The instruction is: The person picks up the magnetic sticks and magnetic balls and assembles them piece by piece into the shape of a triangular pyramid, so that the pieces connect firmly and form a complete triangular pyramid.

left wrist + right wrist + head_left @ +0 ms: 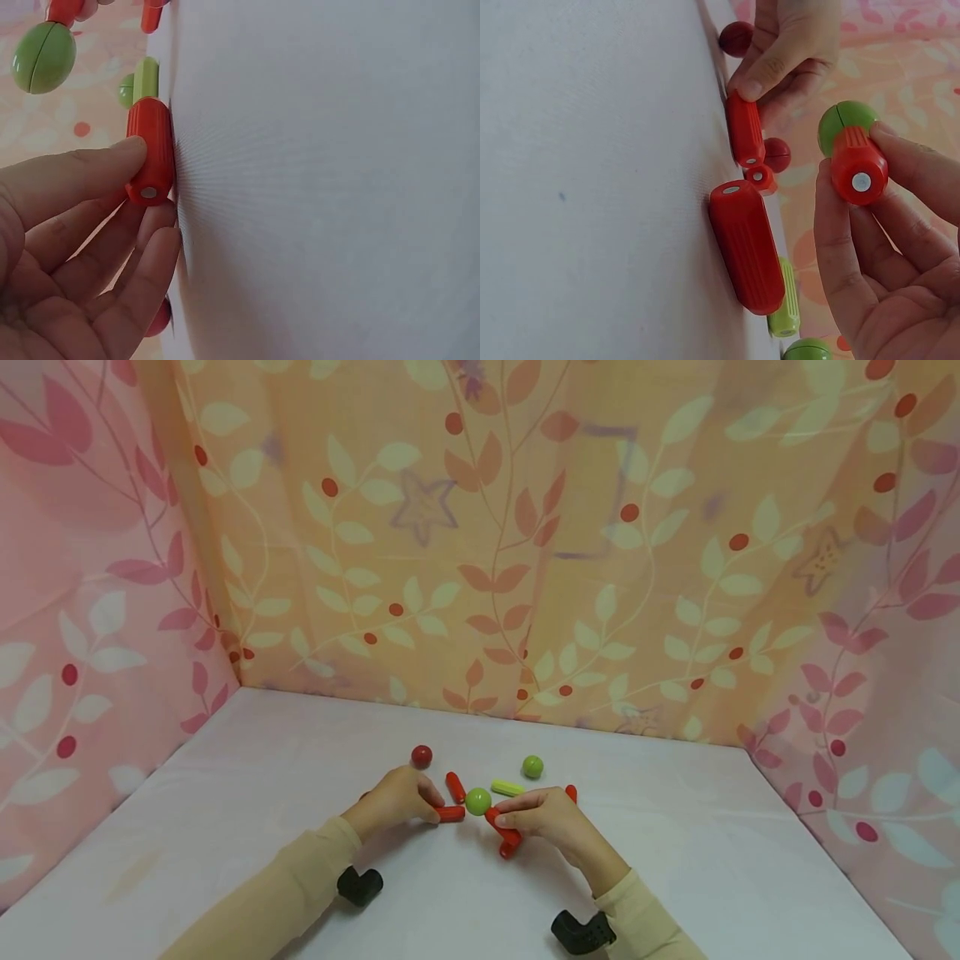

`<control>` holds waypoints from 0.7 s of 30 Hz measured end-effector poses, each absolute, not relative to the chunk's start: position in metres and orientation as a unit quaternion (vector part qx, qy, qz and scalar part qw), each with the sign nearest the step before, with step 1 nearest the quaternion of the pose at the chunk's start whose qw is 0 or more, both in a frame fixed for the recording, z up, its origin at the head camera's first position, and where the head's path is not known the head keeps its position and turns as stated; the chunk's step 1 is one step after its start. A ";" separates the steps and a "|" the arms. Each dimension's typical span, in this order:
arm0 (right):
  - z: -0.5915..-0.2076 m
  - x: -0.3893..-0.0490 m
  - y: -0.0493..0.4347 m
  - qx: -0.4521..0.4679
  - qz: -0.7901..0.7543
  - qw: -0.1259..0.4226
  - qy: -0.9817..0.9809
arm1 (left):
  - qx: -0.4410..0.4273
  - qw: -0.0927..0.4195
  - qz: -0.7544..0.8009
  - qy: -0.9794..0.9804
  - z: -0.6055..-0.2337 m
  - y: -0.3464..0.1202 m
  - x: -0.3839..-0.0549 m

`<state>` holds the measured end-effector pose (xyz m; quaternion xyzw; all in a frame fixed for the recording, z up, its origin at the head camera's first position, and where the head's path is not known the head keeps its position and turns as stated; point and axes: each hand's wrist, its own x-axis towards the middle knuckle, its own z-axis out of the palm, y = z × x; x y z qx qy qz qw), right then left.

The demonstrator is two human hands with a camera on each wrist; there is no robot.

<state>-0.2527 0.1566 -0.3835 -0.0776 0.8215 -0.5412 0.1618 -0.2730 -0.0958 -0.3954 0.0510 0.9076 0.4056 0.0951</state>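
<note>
You have both hands low in the middle of the head view, over the white-covered table (247, 760). Your left hand (396, 799), fingers bent, pinches a red rod (452, 814) between thumb and fingers, the rod pointing rightward across the centre; you can't tell whether it touches the table. Your right hand (551, 820), at centre right, also has thumb and bent fingers round a rod, the second red rod (506, 830), raised off the table with a green ball (478, 802) on its far end.

In the right wrist view, a third red rod (748, 247) sits at lower centre on the table, beside your raised piece. Back in the head view, a fourth red rod (455, 787) lies just above your left-hand rod, and a light green rod (506, 787) lies above your right fingers. Farther up are a red ball (422, 757) left of centre and another green ball (533, 767) right of centre. A fifth red rod (572, 792) pokes out behind your right hand, mostly hidden.
</note>
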 end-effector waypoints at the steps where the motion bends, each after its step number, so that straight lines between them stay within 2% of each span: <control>1: -0.384 -0.253 0.157 -0.078 -0.543 0.163 0.820 | 0.050 0.095 0.405 0.908 -0.396 -0.096 -0.273; 15: -0.384 -0.253 0.157 -0.061 -0.545 0.155 0.822 | 0.027 0.089 0.468 0.879 -0.394 -0.101 -0.261; 21: -0.384 -0.254 0.158 -0.056 -0.548 0.151 0.821 | 0.029 0.071 0.478 0.875 -0.391 -0.102 -0.255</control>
